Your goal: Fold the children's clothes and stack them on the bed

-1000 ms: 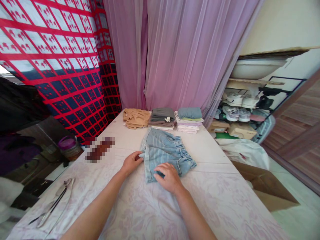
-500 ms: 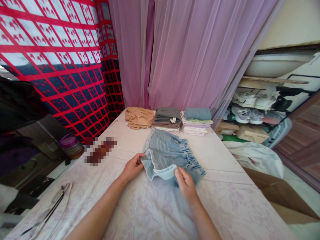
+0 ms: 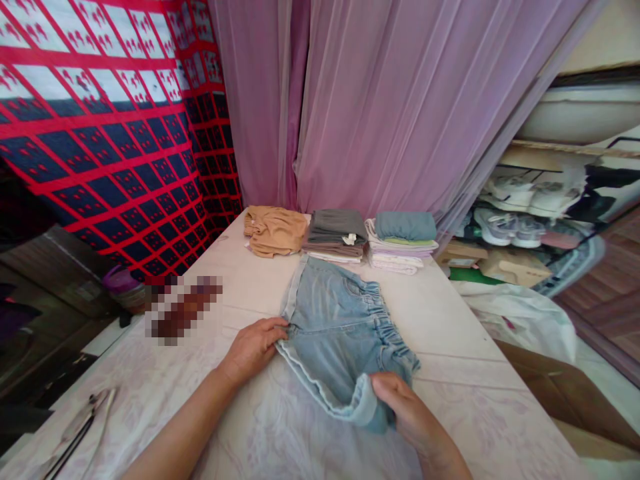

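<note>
A pair of light blue denim shorts lies spread on the cloth-covered table, its gathered elastic waistband toward the right and its leg openings toward the left and near side. My left hand is closed on the shorts' edge at the crotch, between the two legs. With thumb and bent fingers, my right hand grips the near leg's pale cuffed hem at its outer corner, lifting it slightly. The fingers' undersides are hidden by the fabric.
Behind the shorts stand folded tan shorts, a dark grey folded stack and a pale stack with a blue-grey item on top. Eyeglasses or a cable lie near left. A cardboard box stands beyond the right edge.
My right hand has drawn the near leg's hem toward me and to the right, opening the folded-over leg flat. My left hand stays at the shorts' left edge. The view has shifted slightly.
</note>
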A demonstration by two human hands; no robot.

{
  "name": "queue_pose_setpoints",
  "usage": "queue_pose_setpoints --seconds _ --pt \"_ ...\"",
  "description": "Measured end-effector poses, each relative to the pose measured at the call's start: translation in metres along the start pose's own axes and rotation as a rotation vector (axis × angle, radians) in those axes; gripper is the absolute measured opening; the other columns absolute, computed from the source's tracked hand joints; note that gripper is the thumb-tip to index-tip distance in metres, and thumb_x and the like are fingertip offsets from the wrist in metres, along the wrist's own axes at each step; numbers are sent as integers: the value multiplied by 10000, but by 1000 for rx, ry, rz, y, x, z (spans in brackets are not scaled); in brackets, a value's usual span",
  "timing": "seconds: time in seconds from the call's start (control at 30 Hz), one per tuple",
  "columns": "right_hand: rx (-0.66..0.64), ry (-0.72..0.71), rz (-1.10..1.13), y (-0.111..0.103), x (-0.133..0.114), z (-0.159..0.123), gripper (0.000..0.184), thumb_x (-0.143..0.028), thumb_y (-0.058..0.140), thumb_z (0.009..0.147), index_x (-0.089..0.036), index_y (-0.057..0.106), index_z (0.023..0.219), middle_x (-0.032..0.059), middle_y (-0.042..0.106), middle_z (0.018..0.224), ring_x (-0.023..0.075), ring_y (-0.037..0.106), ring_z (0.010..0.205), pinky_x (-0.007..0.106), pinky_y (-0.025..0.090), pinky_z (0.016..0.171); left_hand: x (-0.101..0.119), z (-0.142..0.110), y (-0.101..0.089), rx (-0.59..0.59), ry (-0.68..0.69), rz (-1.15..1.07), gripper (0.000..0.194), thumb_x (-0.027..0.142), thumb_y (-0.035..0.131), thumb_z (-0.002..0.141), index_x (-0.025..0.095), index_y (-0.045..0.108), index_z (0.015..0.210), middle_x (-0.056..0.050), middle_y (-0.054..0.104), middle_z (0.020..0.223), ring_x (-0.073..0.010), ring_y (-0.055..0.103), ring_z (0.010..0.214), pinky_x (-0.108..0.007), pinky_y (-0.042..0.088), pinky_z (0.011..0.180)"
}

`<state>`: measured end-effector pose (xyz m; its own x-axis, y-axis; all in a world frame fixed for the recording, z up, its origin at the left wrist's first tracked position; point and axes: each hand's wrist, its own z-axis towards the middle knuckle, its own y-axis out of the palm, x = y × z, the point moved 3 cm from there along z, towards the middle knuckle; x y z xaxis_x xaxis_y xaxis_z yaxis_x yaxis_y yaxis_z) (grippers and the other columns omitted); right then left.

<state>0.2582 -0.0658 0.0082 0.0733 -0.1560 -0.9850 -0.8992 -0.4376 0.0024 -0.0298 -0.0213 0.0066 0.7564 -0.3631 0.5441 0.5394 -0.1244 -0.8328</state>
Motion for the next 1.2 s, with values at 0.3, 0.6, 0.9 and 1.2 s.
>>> queue_pose_setpoints --seconds 0.3,0.6,0.9,1.2 --pt "-368 16 -272 -3 -48 17 536 -635 408 856 -205 310 551 -52 245 571 86 245 539 230 189 490 9 -12 0 30 217 135 159 220 547 834 264 660 936 -17 619 1262 -243 427 1289 -419 329 1065" --pt "-361 -50 -356 -11 -91 50 540 -647 473 815 -203 366 526 -57 290 542 88 284 534 218 251 502 17 13 -3 -71 311 128 332 274 545 858 321 597 1182 -21 598 1293 -251 430 1295 -454 258 1089" --pt "177 -99 -264 -24 -60 89 522 -675 496 781 -177 582 653 -12 531 600 152 483 644 265 414 628 0 7 6 -20 199 23 207 318 520 868 260 672 995 -28 622 1264 -225 466 1270 -403 308 1074" --pt "-412 109 -425 3 -55 78 625 -759 453 745 -162 604 641 -13 552 588 121 486 568 245 392 560 -7 1 -12 62 147 -220 365 569 554 810 225 662 862 -68 679 1116 -235 554 1138 -366 369 1002"
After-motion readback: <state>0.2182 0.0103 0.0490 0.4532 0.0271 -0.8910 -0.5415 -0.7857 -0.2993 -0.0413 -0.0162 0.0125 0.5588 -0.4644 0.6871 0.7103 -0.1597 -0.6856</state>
